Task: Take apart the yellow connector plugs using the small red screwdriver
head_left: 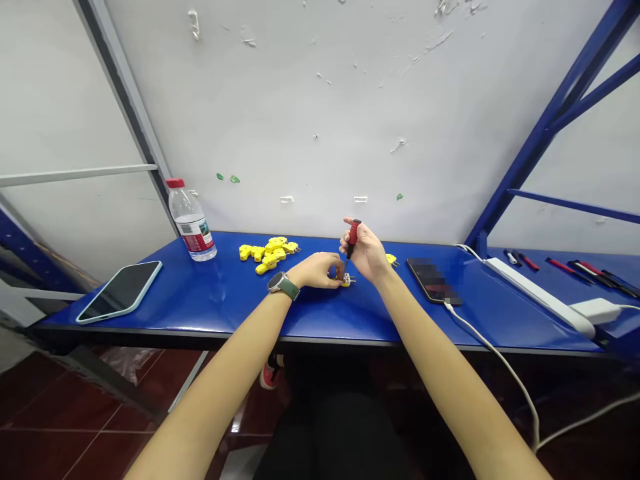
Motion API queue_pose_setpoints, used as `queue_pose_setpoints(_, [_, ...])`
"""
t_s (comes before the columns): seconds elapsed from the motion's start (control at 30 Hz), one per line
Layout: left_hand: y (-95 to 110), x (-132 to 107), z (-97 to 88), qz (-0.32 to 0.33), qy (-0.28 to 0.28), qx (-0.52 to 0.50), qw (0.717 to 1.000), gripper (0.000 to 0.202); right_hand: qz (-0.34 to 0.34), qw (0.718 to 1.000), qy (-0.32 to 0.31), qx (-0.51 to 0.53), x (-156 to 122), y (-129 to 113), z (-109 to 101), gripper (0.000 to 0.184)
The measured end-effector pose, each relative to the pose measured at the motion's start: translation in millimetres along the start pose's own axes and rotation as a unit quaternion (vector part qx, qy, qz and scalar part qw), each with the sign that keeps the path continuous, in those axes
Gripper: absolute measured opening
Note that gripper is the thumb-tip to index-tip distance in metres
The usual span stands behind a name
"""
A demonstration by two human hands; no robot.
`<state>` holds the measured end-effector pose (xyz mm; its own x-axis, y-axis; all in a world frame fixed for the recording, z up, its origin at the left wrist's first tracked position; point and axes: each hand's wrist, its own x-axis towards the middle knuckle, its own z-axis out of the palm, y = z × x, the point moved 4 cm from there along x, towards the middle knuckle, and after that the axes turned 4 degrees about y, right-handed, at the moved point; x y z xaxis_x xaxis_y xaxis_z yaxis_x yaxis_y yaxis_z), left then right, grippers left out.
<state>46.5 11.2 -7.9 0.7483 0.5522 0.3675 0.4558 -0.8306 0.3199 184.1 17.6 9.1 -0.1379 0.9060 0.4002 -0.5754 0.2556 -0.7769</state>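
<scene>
My right hand (369, 252) is closed around the red and black handle of a screwdriver (354, 235). Its shaft points down, with the tip at a small yellow and white plug (346, 281) whose metal pins stick out to the right. My left hand (323, 270), a green-strapped watch on its wrist, pinches the plug from the left against the blue table. Several yellow plugs (273, 252) lie in a heap beyond my left hand. Another yellow plug (391, 259) with pins lies just right of my right hand.
A water bottle (193, 223) and a tablet-like device (120, 291) are at the left. On the right lie a phone (433, 280) with a white cable, a white power strip (540, 295) and several red and black tools (595, 272). A white wall (320, 100) rises behind the blue table (200, 307).
</scene>
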Motion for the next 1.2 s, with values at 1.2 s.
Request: queue_pose_setpoints(1.2, [-4.2,1.4,2.0,-0.091,-0.012,0.147,0.985,0.025,-0.093,0.994,0.062,0.010,2.5,-21.9,-12.2,0.025])
